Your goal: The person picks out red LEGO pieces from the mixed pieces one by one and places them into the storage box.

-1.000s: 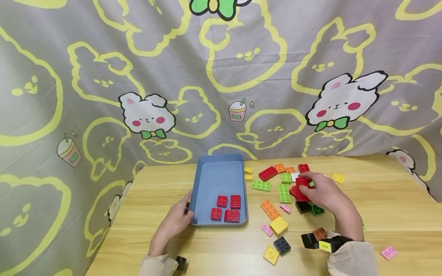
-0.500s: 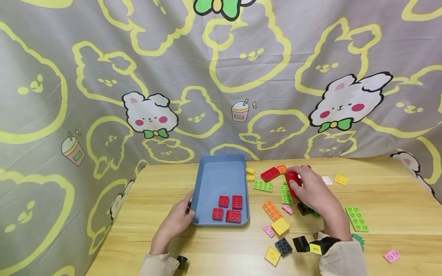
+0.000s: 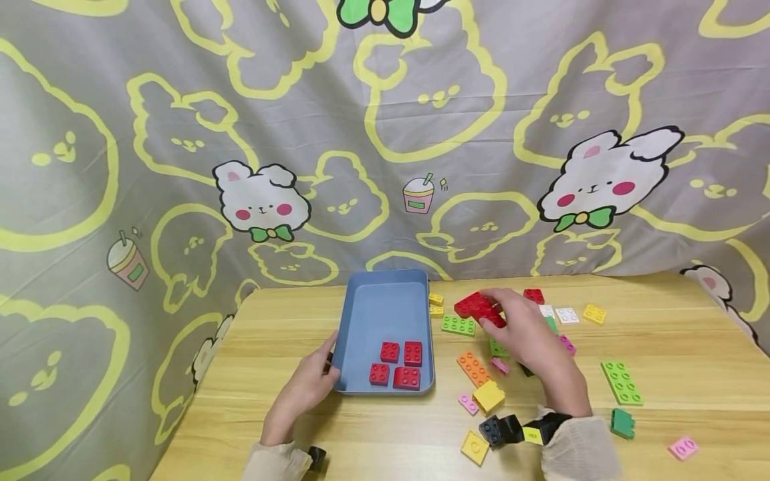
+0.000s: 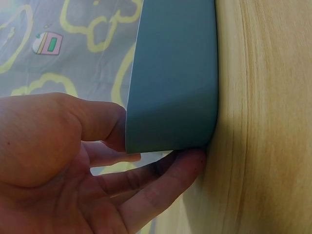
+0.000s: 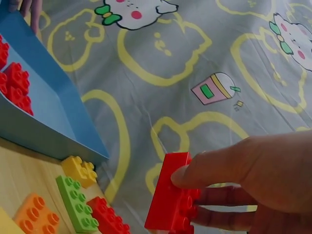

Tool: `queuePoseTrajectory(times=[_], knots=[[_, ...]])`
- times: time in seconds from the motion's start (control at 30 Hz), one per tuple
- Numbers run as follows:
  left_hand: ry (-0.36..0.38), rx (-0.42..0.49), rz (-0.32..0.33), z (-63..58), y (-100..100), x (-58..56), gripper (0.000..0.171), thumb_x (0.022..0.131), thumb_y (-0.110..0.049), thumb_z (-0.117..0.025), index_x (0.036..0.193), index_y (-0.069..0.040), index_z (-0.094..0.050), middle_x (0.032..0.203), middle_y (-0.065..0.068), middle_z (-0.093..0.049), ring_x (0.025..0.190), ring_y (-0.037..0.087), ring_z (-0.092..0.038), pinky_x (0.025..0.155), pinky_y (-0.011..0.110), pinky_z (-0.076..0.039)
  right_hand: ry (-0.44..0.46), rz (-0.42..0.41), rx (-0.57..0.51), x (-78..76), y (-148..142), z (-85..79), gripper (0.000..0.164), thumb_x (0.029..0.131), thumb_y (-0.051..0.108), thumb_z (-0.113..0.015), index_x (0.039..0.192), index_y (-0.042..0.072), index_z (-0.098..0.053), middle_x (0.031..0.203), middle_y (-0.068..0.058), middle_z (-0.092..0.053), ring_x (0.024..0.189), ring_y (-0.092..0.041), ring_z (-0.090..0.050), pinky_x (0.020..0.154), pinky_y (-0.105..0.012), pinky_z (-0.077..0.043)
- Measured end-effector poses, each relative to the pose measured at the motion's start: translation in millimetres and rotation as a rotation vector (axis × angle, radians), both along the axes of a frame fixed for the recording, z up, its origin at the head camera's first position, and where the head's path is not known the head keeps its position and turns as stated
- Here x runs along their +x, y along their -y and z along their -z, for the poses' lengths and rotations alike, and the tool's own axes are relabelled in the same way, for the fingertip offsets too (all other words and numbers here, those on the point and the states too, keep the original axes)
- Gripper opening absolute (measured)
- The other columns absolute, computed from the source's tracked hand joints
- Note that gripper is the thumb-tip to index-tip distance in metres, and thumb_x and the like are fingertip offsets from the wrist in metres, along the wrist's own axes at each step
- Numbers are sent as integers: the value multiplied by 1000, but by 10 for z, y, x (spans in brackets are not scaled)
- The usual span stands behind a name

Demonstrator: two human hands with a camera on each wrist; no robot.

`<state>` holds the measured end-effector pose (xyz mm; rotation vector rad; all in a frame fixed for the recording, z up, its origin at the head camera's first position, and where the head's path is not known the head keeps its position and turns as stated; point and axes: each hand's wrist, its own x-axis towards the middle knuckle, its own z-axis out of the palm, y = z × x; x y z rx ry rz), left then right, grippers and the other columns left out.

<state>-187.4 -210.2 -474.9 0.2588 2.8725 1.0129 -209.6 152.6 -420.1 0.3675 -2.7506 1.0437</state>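
Observation:
My right hand (image 3: 528, 327) pinches a red building brick (image 5: 166, 195) between thumb and fingers, its studs turned toward the fingers in the right wrist view. In the head view this brick overlaps another long red brick (image 3: 466, 307) lying at the back of the table. My left hand (image 3: 309, 377) grips the front left corner of a blue tray (image 3: 385, 304). The left wrist view shows the thumb at the rim and fingertips against the outer wall (image 4: 173, 97). Inside the tray, several red bricks (image 3: 407, 378) sit toward its front right.
Loose bricks lie right of the tray: a light green one (image 3: 458, 325), an orange one (image 3: 474, 369), a yellow one (image 3: 488, 397) and several others. Farther right are a long green brick (image 3: 622, 383) and a pink one (image 3: 684, 448). A patterned curtain (image 3: 337, 133) hangs behind the table.
The right hand has moved left with the red brick, away from the pile, uncovering green, white and pink bricks on the right. The left hand and tray stay in place.

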Motion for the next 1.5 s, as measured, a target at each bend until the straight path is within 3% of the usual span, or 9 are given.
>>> queuePoseTrajectory(times=[0.23,0.53,0.67,0.9,1.2,1.5], knots=[[4,3,-5,-20,-12,1,69,88,6,-52,152,7,-28,109,22,-63,90,26,-58,73,39,-53,-47,-26,13,-31,192,23,45,79,4,-77,121,-4,-65,117,-20,-64,100,-34,-60,81,-50,-56],[-8,11,3,-10,-9,11,68,87,8,-52,151,7,-30,105,21,-63,88,25,-58,70,38,-52,-112,-77,28,-43,527,42,45,79,8,-78,122,1,-67,117,-13,-65,105,-29,-59,84,-45,-56],[-12,19,5,-21,-5,29,69,86,9,-53,151,7,-30,103,20,-63,87,25,-58,70,38,-52,-165,-120,34,-40,687,71,43,80,5,-77,122,2,-68,116,-11,-65,108,-27,-58,89,-43,-54],[-11,14,-2,-39,-18,19,69,86,9,-53,151,7,-30,102,19,-63,86,24,-58,69,37,-52,-182,-210,56,-42,879,106,41,79,3,-76,120,6,-69,117,-8,-64,111,-26,-58,94,-42,-51],[-17,17,4,-26,-10,12,68,86,9,-53,151,7,-30,103,21,-64,87,25,-59,68,37,-52,-241,-314,81,-24,1104,189,37,81,7,-75,118,13,-70,112,-3,-57,97,-15,-55,81,-31,-56],[-10,23,5,-6,14,13,69,87,8,-53,151,8,-29,104,21,-63,86,24,-57,68,36,-52,-308,-424,149,-21,1349,316,33,83,3,-71,114,10,-72,108,-5,-58,96,-17,-56,82,-31,-55]])
